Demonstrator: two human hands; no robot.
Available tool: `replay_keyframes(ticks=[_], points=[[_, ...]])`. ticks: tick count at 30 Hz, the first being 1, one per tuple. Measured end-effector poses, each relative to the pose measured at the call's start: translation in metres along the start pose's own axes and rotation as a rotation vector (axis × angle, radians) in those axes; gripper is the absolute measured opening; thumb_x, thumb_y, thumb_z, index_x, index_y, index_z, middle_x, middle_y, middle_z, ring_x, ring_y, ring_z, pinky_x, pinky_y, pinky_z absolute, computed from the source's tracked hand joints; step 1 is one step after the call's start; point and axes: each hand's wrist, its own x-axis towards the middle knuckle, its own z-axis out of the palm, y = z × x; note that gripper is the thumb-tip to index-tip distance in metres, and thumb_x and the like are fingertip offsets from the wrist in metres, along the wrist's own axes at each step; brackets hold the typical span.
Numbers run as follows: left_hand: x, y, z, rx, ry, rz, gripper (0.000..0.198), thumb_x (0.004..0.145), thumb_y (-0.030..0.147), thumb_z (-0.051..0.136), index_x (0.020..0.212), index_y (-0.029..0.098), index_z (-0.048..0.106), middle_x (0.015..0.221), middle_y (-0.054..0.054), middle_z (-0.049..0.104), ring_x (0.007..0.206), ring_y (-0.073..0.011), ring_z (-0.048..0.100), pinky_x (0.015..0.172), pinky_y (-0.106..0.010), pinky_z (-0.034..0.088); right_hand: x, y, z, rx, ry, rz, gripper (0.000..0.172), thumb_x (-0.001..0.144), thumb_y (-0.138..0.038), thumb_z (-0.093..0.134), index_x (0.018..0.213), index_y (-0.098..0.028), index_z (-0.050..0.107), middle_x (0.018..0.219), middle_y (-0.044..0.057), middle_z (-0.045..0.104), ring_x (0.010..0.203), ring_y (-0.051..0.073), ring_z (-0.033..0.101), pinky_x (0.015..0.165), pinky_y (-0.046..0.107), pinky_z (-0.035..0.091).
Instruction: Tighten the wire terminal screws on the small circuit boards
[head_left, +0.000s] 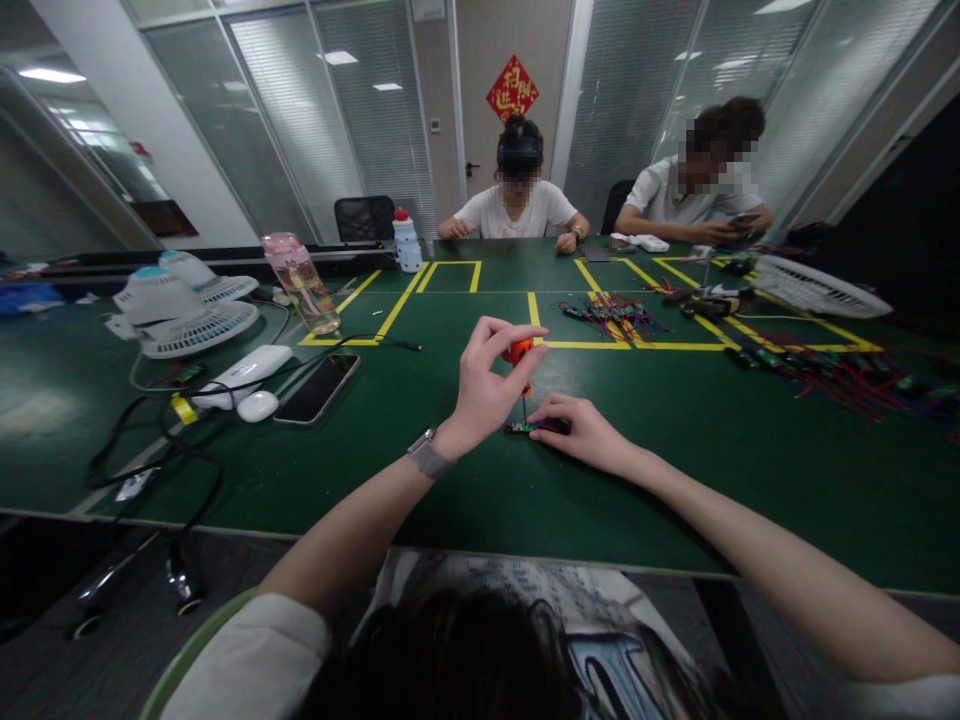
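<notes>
A meeting room with glass walls and drawn blinds holds a long green bench (675,470) marked out in yellow tape.

Near its front edge the left hand (484,385), a watch (427,455) on its wrist, pinches the orange handle of a small screwdriver (519,352) between thumb and curled fingertips. The tool stands upright, with its thin shaft pointing down onto a small board (525,427). The right hand (589,435) lies low, fingers close together, and pins that board flat to the bench by its right end.

The board looks light and stiff but delicate, and it has thin red and dark wires that would bend or pull loose. It is best held by its edges or pressed down from above, as it is here, rather than by the leads. The screwdriver is light and slim, and its ribbed handle top suits a fingertip pinch. The tip is too small to make out.

To the left lie a dark phone (317,388), a white mouse (257,406), black cables and two white fans (187,310), with a pink-capped bottle (301,283) behind them. Further back a heap of coloured wires (611,315) sits inside a taped square, and more wires (840,375) trail off to the right near another fan (817,287). Two people (519,205) sit at the far side, their arms resting on the bench.
</notes>
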Motion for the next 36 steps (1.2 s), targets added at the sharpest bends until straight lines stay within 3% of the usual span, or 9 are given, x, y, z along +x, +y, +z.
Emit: replay_keyframes(ticks=[6, 10, 14, 20, 30, 36], points=[[-0.0001, -0.0007, -0.0018, -0.063, -0.07, -0.024, 0.031, 0.097, 0.018, 0.039, 0.117, 0.021, 0.064, 0.104, -0.005, 0.06, 0.097, -0.0136, 0.058, 0.085, -0.028, 0.046, -0.0001, -0.0002, 0.0003, 0.017, 0.008, 0.008, 0.013, 0.082, -0.022, 0.068, 0.093, -0.018, 0.075, 0.087, 0.007, 0.067, 0.08, 0.019, 0.064, 0.078, 0.033, 0.051], [0.0002, -0.0007, -0.0002, -0.046, -0.038, -0.039, 0.024, 0.094, 0.02, 0.05, 0.113, 0.021, 0.064, 0.099, -0.003, 0.062, 0.088, -0.0124, 0.059, 0.078, -0.025, 0.048, -0.0003, -0.0007, 0.0001, 0.014, 0.012, 0.008, 0.013, 0.081, -0.022, 0.068, 0.092, -0.018, 0.075, 0.087, 0.006, 0.067, 0.081, 0.019, 0.064, 0.077, 0.033, 0.051], [0.0001, -0.0002, 0.0003, 0.018, -0.012, -0.013, 0.015, 0.089, 0.024, 0.061, 0.102, 0.022, 0.068, 0.087, -0.001, 0.055, 0.078, -0.0113, 0.054, 0.071, -0.024, 0.047, -0.0002, -0.0014, 0.0, 0.008, 0.008, 0.006, 0.013, 0.081, -0.021, 0.068, 0.092, -0.018, 0.075, 0.086, 0.006, 0.067, 0.081, 0.019, 0.064, 0.076, 0.032, 0.05], [-0.0006, -0.0006, -0.0013, -0.05, -0.099, -0.007, 0.031, 0.098, 0.019, 0.039, 0.118, 0.023, 0.062, 0.105, -0.004, 0.06, 0.097, -0.0139, 0.057, 0.086, -0.029, 0.046, 0.0, -0.0015, 0.0003, 0.022, 0.016, 0.006, 0.013, 0.082, -0.022, 0.068, 0.091, -0.019, 0.075, 0.086, 0.006, 0.067, 0.08, 0.019, 0.064, 0.077, 0.033, 0.051], [0.0001, 0.0005, -0.0003, 0.022, -0.037, -0.019, 0.017, 0.089, 0.023, 0.06, 0.105, 0.021, 0.067, 0.09, -0.002, 0.055, 0.079, -0.0115, 0.054, 0.072, -0.025, 0.047, 0.0001, -0.0016, 0.0001, 0.01, 0.003, 0.02, 0.013, 0.082, -0.022, 0.068, 0.092, -0.018, 0.075, 0.087, 0.007, 0.066, 0.08, 0.019, 0.064, 0.077, 0.033, 0.051], [0.0002, 0.0003, -0.0018, -0.029, -0.099, -0.026, 0.029, 0.098, 0.023, 0.04, 0.117, 0.023, 0.062, 0.106, -0.005, 0.06, 0.097, -0.0144, 0.058, 0.085, -0.029, 0.048, 0.0001, -0.0026, -0.0004, 0.013, 0.01, 0.023, 0.013, 0.081, -0.022, 0.068, 0.092, -0.019, 0.075, 0.088, 0.006, 0.067, 0.081, 0.019, 0.064, 0.078, 0.033, 0.051]])
